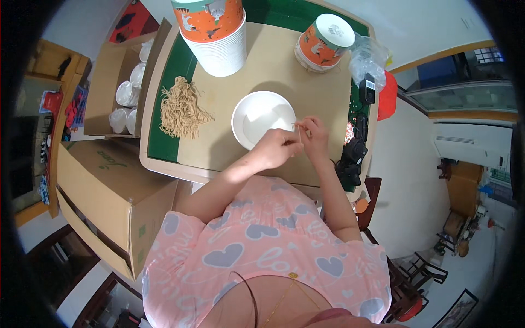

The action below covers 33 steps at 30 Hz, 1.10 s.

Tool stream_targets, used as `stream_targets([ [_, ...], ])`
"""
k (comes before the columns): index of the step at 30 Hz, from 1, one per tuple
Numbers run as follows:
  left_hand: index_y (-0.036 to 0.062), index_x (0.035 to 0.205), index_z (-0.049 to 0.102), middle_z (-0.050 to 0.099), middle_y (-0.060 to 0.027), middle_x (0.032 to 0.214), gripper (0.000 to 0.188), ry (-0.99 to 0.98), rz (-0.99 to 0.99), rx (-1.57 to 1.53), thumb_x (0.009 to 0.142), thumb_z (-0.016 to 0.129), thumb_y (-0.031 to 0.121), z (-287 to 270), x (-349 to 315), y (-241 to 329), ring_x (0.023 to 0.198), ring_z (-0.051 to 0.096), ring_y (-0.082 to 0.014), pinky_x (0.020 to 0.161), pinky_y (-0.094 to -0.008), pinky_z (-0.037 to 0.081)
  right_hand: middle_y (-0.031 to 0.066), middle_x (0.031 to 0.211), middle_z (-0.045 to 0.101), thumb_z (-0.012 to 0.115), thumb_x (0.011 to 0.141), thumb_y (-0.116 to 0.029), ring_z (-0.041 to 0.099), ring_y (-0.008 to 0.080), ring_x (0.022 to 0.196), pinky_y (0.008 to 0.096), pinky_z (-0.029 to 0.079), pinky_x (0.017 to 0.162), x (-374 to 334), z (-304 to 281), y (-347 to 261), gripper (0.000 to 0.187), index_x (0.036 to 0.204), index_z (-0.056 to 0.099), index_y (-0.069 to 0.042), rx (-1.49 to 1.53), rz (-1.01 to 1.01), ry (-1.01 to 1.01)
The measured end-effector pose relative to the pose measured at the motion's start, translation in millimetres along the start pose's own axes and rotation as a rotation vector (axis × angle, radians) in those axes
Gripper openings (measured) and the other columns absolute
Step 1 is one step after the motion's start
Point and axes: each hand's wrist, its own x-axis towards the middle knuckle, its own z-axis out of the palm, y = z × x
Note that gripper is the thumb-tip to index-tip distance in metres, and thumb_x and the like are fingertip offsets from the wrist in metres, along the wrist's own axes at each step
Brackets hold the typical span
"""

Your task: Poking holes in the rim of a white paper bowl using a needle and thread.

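Observation:
A white paper tub (249, 112) stands near the middle of the table, its inside facing up. At its right rim, my left hand (278, 148) and my right hand (314, 138) come close together. The fingers of both hands are pinched on a thin pale string (299, 131), of which only a short piece shows between them. To the left lies a loose tangled heap of tan strings (183, 107). Behind the tub rises a tall stack of white paper tubs (219, 57), topped by an orange patterned one (216, 21).
Another orange patterned tub (320, 46) with a white lid sits at the back right. Beside it are a clear plastic bag (367, 57) and several black devices (353, 156) along the right edge. Cardboard boxes (98, 183) stand left of the table (219, 156).

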Motion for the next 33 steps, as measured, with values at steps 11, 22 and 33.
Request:
stream_targets([
  [11, 0.0005, 0.089, 0.068, 0.062, -0.0024, 0.067, 0.015, 0.001, 0.008, 0.032, 0.087, 0.058, 0.011, -25.4, -18.8, 2.7, 0.063, 0.052, -0.0052, 0.058, -0.0219, 0.041, 0.0074, 0.073, 0.062, 0.062, 0.081, -0.011, 0.057, 0.0139, 0.066, 0.0276, 0.046, 0.061, 25.8, -15.1, 22.2, 0.011, 0.088, 0.066, -0.005, 0.181, 0.344, -0.156],
  [22, 0.0067, 0.114, 0.062, 0.062, -0.0009, 0.072, 0.026, 0.246, -0.112, -0.393, 0.091, 0.050, 0.005, -50.8, -23.7, -26.8, 0.054, 0.043, -0.0022, 0.049, -0.0166, 0.036, 0.0135, 0.074, 0.063, 0.061, 0.073, -0.010, 0.061, 0.0283, 0.071, 0.0363, 0.047, 0.064, 153.0, -22.1, 31.6, 0.009, 0.079, 0.065, -0.004, -0.287, -0.104, -0.504],
  [33, -0.0049, 0.116, 0.056, 0.065, -0.0125, 0.099, 0.027, 0.135, 0.066, -0.787, 0.092, 0.048, 0.004, -31.3, 0.5, -8.8, 0.079, 0.063, -0.0139, 0.072, -0.0245, 0.052, 0.0100, 0.075, 0.062, 0.058, 0.081, -0.007, 0.061, 0.0227, 0.070, 0.0331, 0.047, 0.062, 140.9, -22.8, 6.7, 0.012, 0.091, 0.063, -0.004, -0.021, -0.170, -0.190],
])
